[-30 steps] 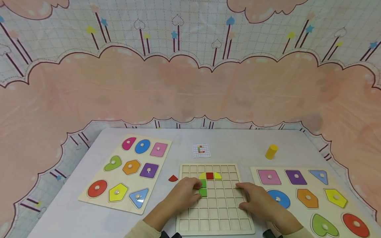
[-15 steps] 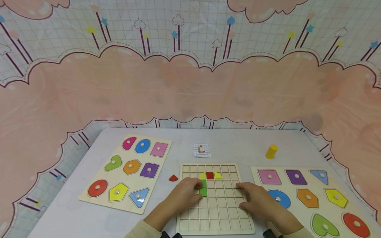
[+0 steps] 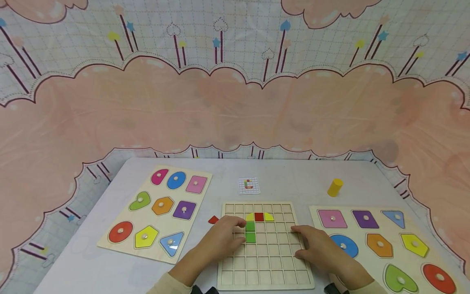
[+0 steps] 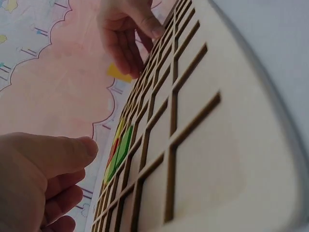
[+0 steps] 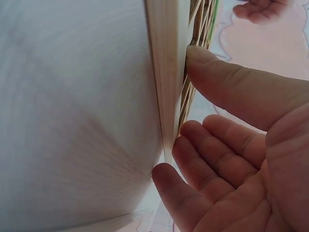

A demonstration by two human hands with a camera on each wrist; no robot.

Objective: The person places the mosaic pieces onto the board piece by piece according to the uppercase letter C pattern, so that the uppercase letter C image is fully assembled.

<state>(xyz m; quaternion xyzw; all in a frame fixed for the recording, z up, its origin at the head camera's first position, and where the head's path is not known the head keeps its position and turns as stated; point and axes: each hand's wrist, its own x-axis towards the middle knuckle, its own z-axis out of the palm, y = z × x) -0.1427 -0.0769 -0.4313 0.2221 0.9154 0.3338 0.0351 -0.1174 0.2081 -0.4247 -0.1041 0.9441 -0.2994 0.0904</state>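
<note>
In the head view my left hand [image 3: 220, 239] hovers over the left part of the wooden grid board [image 3: 273, 265], its fingers loosely bent and holding nothing. Just right of its fingertips lie two green square tiles [image 3: 250, 232], one above the other. Above them a red square tile [image 3: 258, 217] sits between two yellow rounded tiles [image 3: 269, 217]. My right hand [image 3: 319, 247] rests at the board's right edge. In the right wrist view its thumb [image 5: 227, 79] lies on the grid face, with the other fingers beside the board's side.
A red fan-shaped tile [image 3: 213, 219] lies left of the grid board. Behind it are a small pattern card [image 3: 248, 185] and a yellow cylinder [image 3: 335, 187]. Knobbed shape puzzles stand at the left [image 3: 121, 216] and right [image 3: 356, 239] on the white table [image 3: 290, 179].
My left hand has drawn back slightly to the left, off the green tiles, which now show fully. The right hand has stayed at the board's edge.
</note>
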